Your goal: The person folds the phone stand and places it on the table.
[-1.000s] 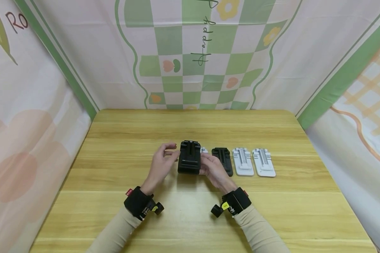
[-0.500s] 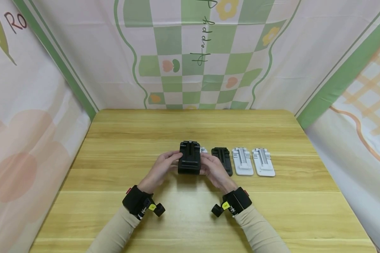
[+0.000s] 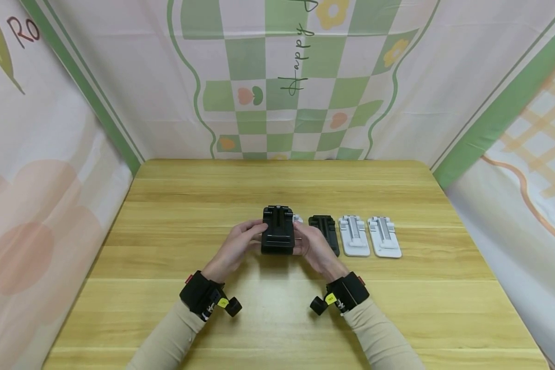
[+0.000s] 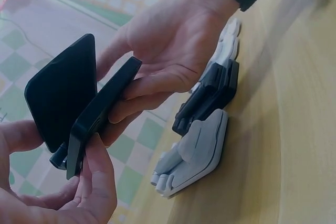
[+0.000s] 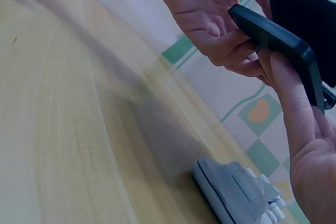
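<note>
Both hands hold a black folding phone stand [image 3: 277, 234] up over the table, its hinge end away from the body. My left hand [image 3: 233, 247] grips its left edge with the thumb on the near face and fingers behind. My right hand [image 3: 318, 249] pinches the right edge the same way. In the left wrist view the stand's plate [image 4: 65, 93] and base [image 4: 102, 114] are spread apart in a V, joined at a hinge. A white phone stand [image 4: 191, 153] lies folded on the table, mostly hidden behind the held one in the head view.
To the right lie a black folded stand [image 3: 325, 234] and two white ones, a nearer one [image 3: 354, 236] and an outer one [image 3: 385, 237], in a row on the wooden table [image 3: 268, 334]. Patterned cloth [image 3: 282, 123] hangs behind the table's far edge.
My left hand has come in from beside the stand and now grips its left edge. The right hand has shifted its hold slightly; the stand has barely moved.
</note>
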Motion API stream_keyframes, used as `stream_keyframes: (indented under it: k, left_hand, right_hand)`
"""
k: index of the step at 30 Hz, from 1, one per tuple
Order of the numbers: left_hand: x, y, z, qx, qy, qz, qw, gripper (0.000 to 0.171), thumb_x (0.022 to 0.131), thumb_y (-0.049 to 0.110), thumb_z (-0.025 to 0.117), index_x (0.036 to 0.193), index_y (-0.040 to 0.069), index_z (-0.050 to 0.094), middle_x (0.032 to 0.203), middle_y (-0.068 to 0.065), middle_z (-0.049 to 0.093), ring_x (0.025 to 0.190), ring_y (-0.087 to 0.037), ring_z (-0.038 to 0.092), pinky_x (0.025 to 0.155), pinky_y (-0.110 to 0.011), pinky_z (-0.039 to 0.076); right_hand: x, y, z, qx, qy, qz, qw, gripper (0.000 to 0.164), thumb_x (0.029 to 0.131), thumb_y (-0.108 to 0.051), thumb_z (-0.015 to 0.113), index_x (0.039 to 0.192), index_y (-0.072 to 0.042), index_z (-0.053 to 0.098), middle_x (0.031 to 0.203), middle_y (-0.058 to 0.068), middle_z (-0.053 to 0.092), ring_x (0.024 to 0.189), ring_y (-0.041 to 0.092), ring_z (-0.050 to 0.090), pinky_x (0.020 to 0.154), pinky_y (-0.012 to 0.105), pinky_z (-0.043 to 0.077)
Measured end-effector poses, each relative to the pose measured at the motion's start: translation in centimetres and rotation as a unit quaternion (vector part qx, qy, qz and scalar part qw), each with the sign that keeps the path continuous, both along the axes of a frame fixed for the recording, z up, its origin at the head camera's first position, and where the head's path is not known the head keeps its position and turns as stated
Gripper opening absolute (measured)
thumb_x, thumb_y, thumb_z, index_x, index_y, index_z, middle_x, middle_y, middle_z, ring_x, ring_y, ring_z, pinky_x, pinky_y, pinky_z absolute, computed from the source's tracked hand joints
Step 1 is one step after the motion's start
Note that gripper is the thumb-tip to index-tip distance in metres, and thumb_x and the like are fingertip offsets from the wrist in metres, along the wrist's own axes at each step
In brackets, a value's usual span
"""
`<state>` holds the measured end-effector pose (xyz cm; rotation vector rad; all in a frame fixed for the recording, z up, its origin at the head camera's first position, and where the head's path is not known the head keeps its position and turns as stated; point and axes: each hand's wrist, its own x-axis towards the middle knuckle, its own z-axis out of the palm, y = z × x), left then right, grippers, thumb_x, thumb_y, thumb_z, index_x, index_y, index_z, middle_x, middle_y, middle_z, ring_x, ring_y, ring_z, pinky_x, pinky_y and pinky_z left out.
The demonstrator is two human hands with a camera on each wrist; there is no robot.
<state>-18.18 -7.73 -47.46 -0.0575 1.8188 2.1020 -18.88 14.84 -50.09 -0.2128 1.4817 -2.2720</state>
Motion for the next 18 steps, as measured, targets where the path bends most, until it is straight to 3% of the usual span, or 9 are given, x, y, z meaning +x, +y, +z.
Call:
stream_keyframes:
  k: [8, 18]
  left_hand:
    - [-0.02, 0.05, -0.15, -0.011, 0.009, 0.003, 0.9999, 0.054, 0.102, 0.024, 0.061, 0.145, -0.007, 0.05, 0.125, -0.018, 0.065, 0.095, -0.017, 0.062, 0.099, -0.042, 0.054]
    - [-0.09, -0.02, -0.36, -0.006, 0.008, 0.002, 0.9999, 0.051, 0.101, 0.019, 0.063, 0.143, -0.008, 0.052, 0.119, -0.016, 0.067, 0.089, -0.014, 0.063, 0.086, -0.032, 0.056]
  right_hand:
    - [0.07, -0.04, 0.1, 0.037, 0.005, -0.011, 0.999, 0.021, 0.109, -0.021, 0.05, 0.113, -0.011, 0.068, 0.094, -0.001, 0.076, 0.078, 0.01, 0.072, 0.067, 0.023, 0.06]
    - [0.04, -0.13, 0.12, 0.026, 0.007, -0.01, 1.0, 0.021, 0.109, -0.015, 0.049, 0.107, -0.013, 0.07, 0.091, -0.001, 0.076, 0.075, 0.01, 0.073, 0.065, 0.022, 0.06]
